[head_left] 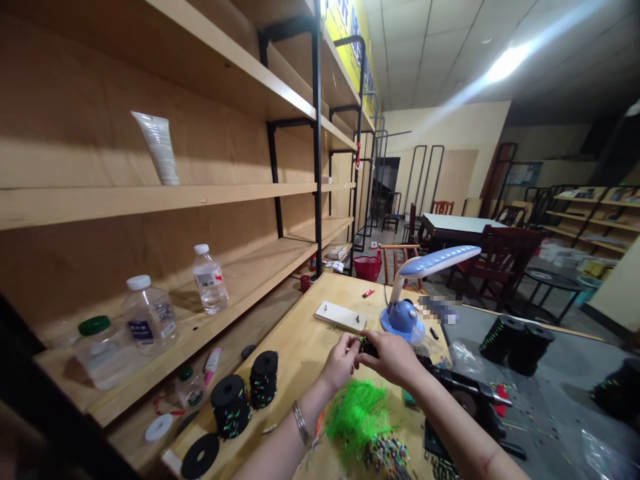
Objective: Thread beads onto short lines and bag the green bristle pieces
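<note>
My left hand [341, 361] and my right hand [391, 357] meet above a light wooden table [295, 353], pinching a small dark bundle of cord [369, 347] between their fingers. Just below my hands lies a tuft of bright green fringe [357, 415], with a heap of multicoloured beads [386, 457] beside it. Left of my left hand stand two black spools wound with speckled cord [263, 379]. A flat black ring [200, 456] lies near the table's front corner. A metal bangle [301, 423] circles my left wrist.
A white board with upright screws [340, 316] and a blue desk lamp [403, 313] stand beyond my hands. A black clamp tool [465, 385] lies right of my right forearm. Wooden shelves with plastic bottles [210, 279] rise on the left. Several spools stand on a grey surface [545, 393].
</note>
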Motion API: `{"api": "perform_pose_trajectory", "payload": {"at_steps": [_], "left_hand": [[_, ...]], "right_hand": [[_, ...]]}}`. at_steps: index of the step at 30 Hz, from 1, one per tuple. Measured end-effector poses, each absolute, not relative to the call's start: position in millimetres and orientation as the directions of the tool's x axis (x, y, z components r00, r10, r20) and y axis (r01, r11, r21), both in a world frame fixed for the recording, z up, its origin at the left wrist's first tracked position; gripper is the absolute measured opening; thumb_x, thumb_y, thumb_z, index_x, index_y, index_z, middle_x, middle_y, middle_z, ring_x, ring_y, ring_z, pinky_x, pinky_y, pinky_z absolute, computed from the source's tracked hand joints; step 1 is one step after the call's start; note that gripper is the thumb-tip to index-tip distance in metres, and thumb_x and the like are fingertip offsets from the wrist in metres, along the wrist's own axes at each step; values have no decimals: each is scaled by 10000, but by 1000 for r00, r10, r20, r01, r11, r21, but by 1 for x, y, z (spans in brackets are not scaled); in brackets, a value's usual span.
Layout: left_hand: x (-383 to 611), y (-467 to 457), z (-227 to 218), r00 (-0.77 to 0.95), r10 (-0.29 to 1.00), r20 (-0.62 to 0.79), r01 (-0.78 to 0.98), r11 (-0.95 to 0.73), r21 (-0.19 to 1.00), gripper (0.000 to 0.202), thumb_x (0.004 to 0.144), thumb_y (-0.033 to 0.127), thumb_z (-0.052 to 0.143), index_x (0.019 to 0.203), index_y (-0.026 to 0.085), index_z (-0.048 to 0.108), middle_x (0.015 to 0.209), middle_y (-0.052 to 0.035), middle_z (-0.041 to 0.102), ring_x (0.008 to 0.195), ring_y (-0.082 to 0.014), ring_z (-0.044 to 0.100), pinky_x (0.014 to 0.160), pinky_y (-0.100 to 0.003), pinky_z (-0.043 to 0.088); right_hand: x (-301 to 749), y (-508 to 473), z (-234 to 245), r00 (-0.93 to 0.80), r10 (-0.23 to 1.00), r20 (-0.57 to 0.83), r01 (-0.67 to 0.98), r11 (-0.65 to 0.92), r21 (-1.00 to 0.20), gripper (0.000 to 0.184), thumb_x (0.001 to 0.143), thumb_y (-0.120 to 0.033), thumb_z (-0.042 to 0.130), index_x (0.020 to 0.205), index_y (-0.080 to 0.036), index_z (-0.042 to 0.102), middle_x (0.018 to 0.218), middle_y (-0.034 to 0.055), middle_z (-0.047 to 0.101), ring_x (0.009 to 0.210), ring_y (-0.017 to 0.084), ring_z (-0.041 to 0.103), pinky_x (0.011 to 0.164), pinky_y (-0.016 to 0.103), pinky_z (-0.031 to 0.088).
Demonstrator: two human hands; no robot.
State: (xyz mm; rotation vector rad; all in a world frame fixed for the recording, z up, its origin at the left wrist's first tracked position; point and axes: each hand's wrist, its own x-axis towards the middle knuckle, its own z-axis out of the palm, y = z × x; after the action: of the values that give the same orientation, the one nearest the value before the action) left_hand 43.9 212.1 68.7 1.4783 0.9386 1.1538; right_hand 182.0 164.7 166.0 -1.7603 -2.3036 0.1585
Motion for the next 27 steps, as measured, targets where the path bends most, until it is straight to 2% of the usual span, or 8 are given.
{"api": "perform_pose_trajectory", "payload": {"at_steps": [3, 7, 13, 16, 18, 20, 23, 27], "left_hand": [[44, 216, 68, 230, 953, 195, 0, -200, 980, 504, 784, 689, 550, 793, 188, 600, 591, 40, 527, 533, -125, 481, 502, -224, 351], [43, 220, 71, 223, 964, 147, 32, -158, 987, 563, 821, 707, 485, 636, 182, 574, 555, 14, 521, 533, -130, 481, 487, -233, 326], [39, 222, 73, 290, 954, 77, 14, -85, 996, 529, 726, 711, 598, 826, 192, 587, 606, 52, 526, 481, -99, 446, 475, -221, 332], [38, 227, 73, 268, 962, 52, 56, -70, 996, 513, 762, 694, 581, 665, 190, 571, 528, 38, 475, 498, -124, 451, 479, -246, 315], [37, 229, 73, 250, 968, 31, 71, -50, 996, 539, 811, 698, 511, 632, 192, 554, 516, 28, 466, 498, -132, 458, 474, -254, 304], [35, 229, 73, 262, 965, 14, 56, -30, 998, 517, 826, 691, 492, 734, 188, 575, 569, 29, 507, 501, -123, 477, 477, -241, 318], [33, 227, 73, 314, 949, 7, 30, -17, 999, 469, 773, 653, 606, 874, 196, 572, 617, 51, 533, 502, -102, 480, 490, -220, 339], [35, 229, 73, 333, 942, -37, 59, 18, 998, 520, 791, 690, 555, 666, 187, 517, 481, 60, 420, 434, -95, 392, 444, -233, 264]], "right_hand": [[183, 166, 164, -262, 957, 123, 932, 283, -225, 476, 856, -467, 638, 1254, -205, 625, 1125, 143, 718, 1049, 303, 663, 805, 329, 453], [183, 167, 164, -260, 958, 123, 934, 282, -221, 506, 853, -480, 651, 1267, -191, 620, 1100, 154, 723, 1015, 303, 675, 787, 327, 460], [183, 166, 164, -262, 957, 127, 935, 284, -211, 479, 835, -504, 660, 1210, -206, 651, 1076, 136, 730, 997, 296, 679, 770, 317, 462], [183, 168, 161, -257, 957, 132, 939, 280, -202, 489, 842, -504, 649, 1217, -189, 648, 1078, 158, 728, 988, 316, 681, 760, 338, 466], [184, 169, 159, -260, 956, 135, 938, 283, -200, 482, 843, -498, 648, 1220, -199, 647, 1075, 151, 731, 983, 314, 684, 752, 336, 467], [184, 169, 158, -265, 954, 138, 936, 289, -203, 463, 836, -487, 659, 1211, -216, 652, 1069, 134, 735, 977, 306, 686, 743, 327, 466], [184, 170, 158, -267, 953, 144, 934, 292, -204, 459, 825, -491, 670, 1194, -219, 659, 1065, 129, 737, 969, 306, 688, 730, 324, 464], [184, 169, 160, -261, 955, 143, 936, 287, -202, 477, 837, -521, 646, 1184, -194, 663, 1046, 151, 738, 967, 317, 686, 726, 332, 461]]}}
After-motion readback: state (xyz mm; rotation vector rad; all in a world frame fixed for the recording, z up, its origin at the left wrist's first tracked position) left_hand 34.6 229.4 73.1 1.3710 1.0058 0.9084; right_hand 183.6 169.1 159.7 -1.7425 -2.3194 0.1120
